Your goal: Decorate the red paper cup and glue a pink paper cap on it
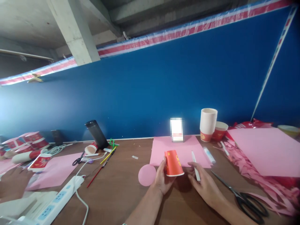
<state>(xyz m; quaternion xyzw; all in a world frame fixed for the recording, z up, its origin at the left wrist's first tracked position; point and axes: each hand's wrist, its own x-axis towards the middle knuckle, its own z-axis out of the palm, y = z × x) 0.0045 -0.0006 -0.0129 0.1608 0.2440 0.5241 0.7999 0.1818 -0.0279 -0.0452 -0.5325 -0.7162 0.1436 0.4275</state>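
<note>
My left hand (162,179) is wrapped round a red paper cup (173,163) with yellow marks, held upside down with its white rim at the bottom. To its right, my right hand (202,182) holds a white pen (196,167) between thumb and fingers, its tip pointing up and away, apart from the cup. A pink paper circle (147,175) lies on the brown table just left of my left hand. Pink sheets (161,150) lie flat behind the cup, with a bright, blurred-out upright object (177,129) at their back edge.
Black scissors (246,200) lie right of my right hand, near pink scraps (257,178). Stacked white cups (208,123) stand at the back right. Leftward are a black bottle (96,134), pencils (108,155) and a power strip (58,200). Another person's hand (15,182) is at far left.
</note>
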